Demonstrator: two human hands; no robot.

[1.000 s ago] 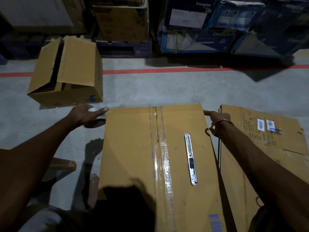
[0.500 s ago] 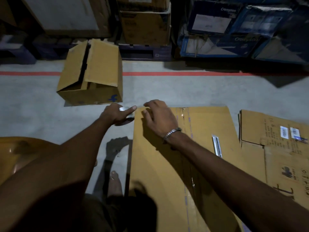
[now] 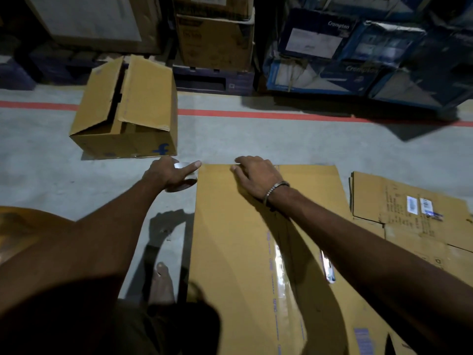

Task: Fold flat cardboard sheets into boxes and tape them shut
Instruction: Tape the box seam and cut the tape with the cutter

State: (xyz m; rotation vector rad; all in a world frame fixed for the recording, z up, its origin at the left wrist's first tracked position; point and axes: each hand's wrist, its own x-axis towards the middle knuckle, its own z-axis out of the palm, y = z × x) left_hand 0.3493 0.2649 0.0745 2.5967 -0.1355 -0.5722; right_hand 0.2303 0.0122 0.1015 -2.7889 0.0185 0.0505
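Grey concrete floor (image 3: 256,139) with a red line (image 3: 256,114) carries a flat cardboard sheet (image 3: 230,239). Both arms reach forward: the left hand (image 3: 167,172) grips a clear tape roll (image 3: 185,175) just beside the sheet's far left corner, forefinger straight; the right hand (image 3: 252,175) lies on the sheet's far edge, fingers bent and pressing down. A half-folded box (image 3: 133,111) sits beyond the left fingers, a utility knife (image 3: 327,269) by the right forearm, more flattened cardboard (image 3: 409,213) right. Since half a second ago, both hands hold the same places.
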